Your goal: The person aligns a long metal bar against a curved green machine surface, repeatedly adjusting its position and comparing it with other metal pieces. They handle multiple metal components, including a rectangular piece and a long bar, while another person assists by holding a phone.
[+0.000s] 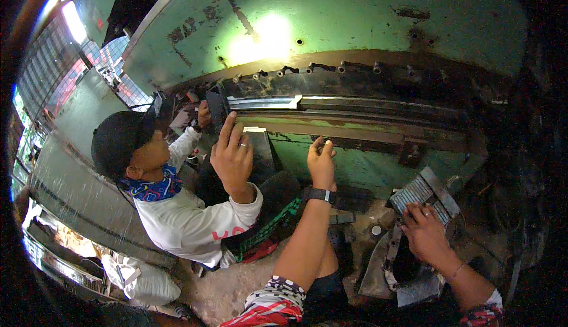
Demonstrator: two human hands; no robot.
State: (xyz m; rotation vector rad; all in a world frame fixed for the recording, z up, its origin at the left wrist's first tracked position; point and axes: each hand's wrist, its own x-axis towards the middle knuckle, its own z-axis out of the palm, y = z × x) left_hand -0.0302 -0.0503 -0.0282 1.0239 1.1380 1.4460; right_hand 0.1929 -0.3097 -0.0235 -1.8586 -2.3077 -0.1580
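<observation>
My left hand (321, 164), with a black band at the wrist, is raised before the lower edge of a large green machine (349, 19). Its fingers are curled in toward the thumb; whatever lies between them, if anything, is hidden. Lower right, my right hand (426, 235) rests on a ribbed grey metal pedal (414, 192), fingers apart across its near edge. A shiny metal strip (263, 102) lies along the machine's long slot, beyond my left hand. At its left end, a co-worker's hand (204, 114) touches a dark block (218, 107); that person's other hand (232, 158) is raised, fingers up.
A co-worker in a dark cap (121, 141) and white sleeves crouches close on my left. Bolts line the machine above the slot, near a bright light spot. A curved metal frame (384, 256) stands below the pedal. A pale sack (151, 282) lies lower left.
</observation>
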